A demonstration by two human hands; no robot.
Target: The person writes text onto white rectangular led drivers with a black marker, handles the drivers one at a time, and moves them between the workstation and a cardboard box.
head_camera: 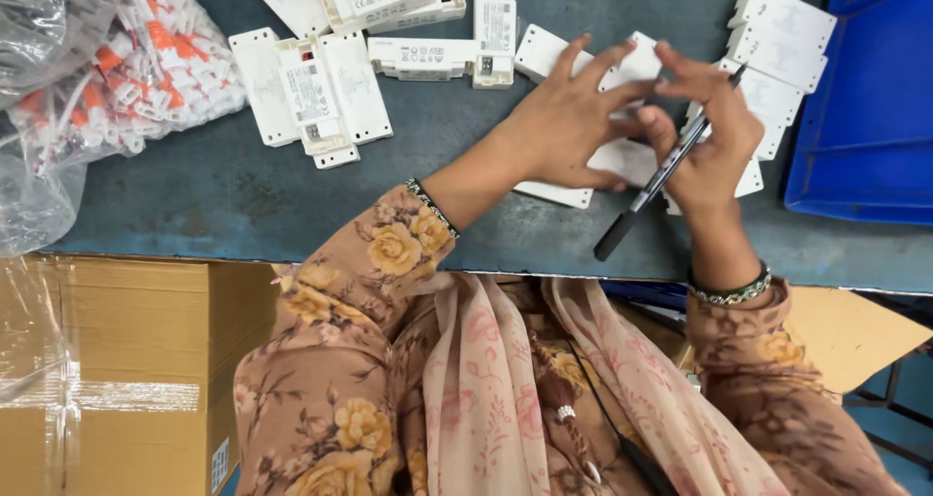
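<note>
While left hand [564, 127] and right hand [705, 136] pinch one white box [622, 156] between them, black pen [661, 180] gripped in right; more white boxes [321, 93] lying beyond left hand, apparently unhandled.

The only camera sits on my head and looks almost straight down, close over my own lap and arms. The worktop [292, 195] fills the upper half of the view, its near edge crossing the middle; my sleeves and scarf fill the bottom. A cardboard box [117, 360] shows lower left, a blue bin [875, 117] at the right edge.
</note>
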